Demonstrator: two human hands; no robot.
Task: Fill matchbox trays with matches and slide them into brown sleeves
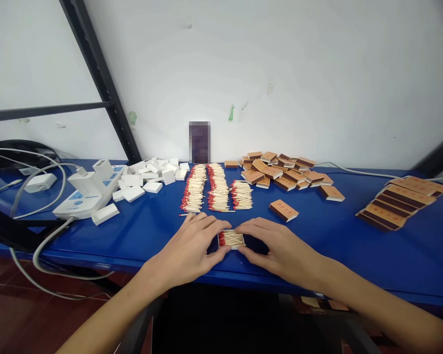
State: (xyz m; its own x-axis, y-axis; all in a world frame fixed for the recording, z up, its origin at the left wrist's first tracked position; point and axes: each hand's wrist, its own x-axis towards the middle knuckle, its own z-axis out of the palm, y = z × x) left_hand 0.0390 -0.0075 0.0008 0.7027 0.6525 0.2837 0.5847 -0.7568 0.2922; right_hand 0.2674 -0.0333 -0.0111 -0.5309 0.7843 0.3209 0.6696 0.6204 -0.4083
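A small open matchbox tray [232, 239] filled with red-tipped matches lies near the front edge of the blue table [151, 231]. My left hand [190, 248] pinches its left end and my right hand [276, 246] grips its right end, fingers curled around it. Just behind the hands lie three rows of loose matches [216, 189]. A single orange matchbox sleeve [283, 210] rests a little right of them.
A pile of orange matchbox sleeves [284, 172] sits at the back. A fanned row of matchboxes [400, 201] lies at the right. White inner trays [147, 177] are heaped at the left beside a power strip [83, 196] with cables. A black frame post [103, 83] leans at the back left.
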